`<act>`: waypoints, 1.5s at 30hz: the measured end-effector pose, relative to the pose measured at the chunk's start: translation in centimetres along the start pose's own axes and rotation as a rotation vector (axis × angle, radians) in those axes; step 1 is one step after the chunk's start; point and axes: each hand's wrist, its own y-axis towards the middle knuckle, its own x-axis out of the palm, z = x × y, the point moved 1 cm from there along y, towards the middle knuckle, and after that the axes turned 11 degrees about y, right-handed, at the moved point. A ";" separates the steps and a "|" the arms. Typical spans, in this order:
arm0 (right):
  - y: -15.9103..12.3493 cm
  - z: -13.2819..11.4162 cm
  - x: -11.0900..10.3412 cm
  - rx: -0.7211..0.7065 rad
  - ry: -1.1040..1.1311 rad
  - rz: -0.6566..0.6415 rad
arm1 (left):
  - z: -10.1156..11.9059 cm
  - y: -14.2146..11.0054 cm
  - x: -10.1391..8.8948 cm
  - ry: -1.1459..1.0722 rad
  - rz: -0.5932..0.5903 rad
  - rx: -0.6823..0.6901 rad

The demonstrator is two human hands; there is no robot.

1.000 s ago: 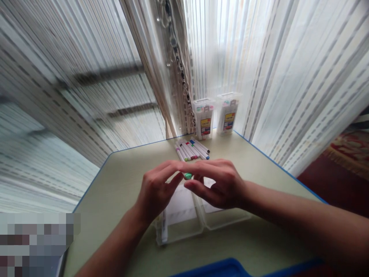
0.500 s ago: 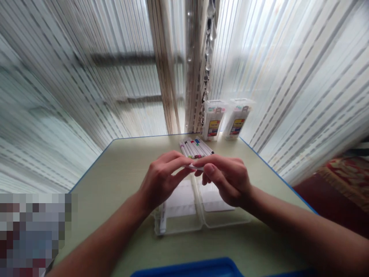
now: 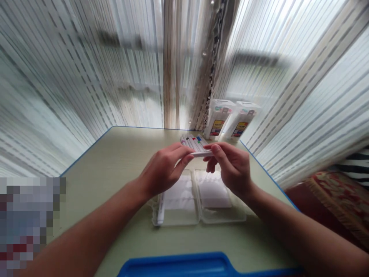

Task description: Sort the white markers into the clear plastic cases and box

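Between my two hands a white marker (image 3: 202,154) is held level above the table. My left hand (image 3: 170,165) pinches its left end, and my right hand (image 3: 230,163) grips the right end with thumb and forefinger. Just behind them, a row of white markers (image 3: 192,142) with coloured ends lies on the table, partly covered by my fingers. Below my hands an open clear plastic case (image 3: 198,221) lies flat, with a white paper insert (image 3: 215,196) in its right half. Along the case's left edge rests another white marker (image 3: 161,209).
Two clear plastic cases with labels (image 3: 217,123) (image 3: 241,123) stand upright at the table's far right corner. A blue tray-like edge (image 3: 178,265) runs along the near side. String curtains (image 3: 129,57) hang behind the table (image 3: 95,165). A patterned fringed cloth (image 3: 331,196) is at the right.
My hands have moved slightly apart and up, so more of the white marker shows between them. The camera view has shifted a little.
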 end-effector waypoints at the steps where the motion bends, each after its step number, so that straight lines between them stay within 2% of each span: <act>1: 0.1 0.1 -0.1 0.012 -0.003 0.008 | -0.1 0.1 0.0 -0.011 -0.002 -0.014; 7: 0.1 0.1 0.0 0.102 -0.008 -0.083 | -0.4 0.5 -0.2 -0.223 0.008 -0.095; 13: 0.2 0.1 0.0 0.096 -0.008 -0.033 | -1.7 0.9 -0.5 -0.579 0.090 -0.407; 17: 0.1 0.1 0.0 0.094 0.004 -0.031 | -2.2 1.2 -0.7 -0.823 0.198 -0.506; 20: -0.2 0.1 0.2 0.109 0.002 -0.085 | -2.4 1.2 -0.5 -0.955 0.289 -0.543; 24: -0.8 -0.2 0.6 0.079 -0.068 -0.237 | -2.6 1.1 -0.1 -1.037 0.349 -0.628; 28: -1.5 -1.3 1.2 -0.122 -0.293 -0.450 | -2.6 1.0 0.2 -1.035 0.341 -0.707; 32: -1.6 -2.1 1.6 -0.277 -0.402 -0.600 | -2.4 1.0 0.3 -1.017 0.229 -0.757; 35: -1.6 -2.2 1.7 -0.313 -0.431 -0.635 | -2.4 0.9 0.5 -1.002 0.133 -0.784; 39: -1.7 -2.4 1.8 -0.346 -0.451 -0.627 | -2.5 0.7 0.5 -0.899 0.090 -0.772; 42: -1.9 -2.7 1.9 -0.369 -0.473 -0.601 | -2.6 0.6 0.3 -0.687 0.041 -0.691; 45: -2.1 -2.9 1.9 -0.376 -0.493 -0.578 | -2.3 0.5 0.0 -0.350 0.009 -0.569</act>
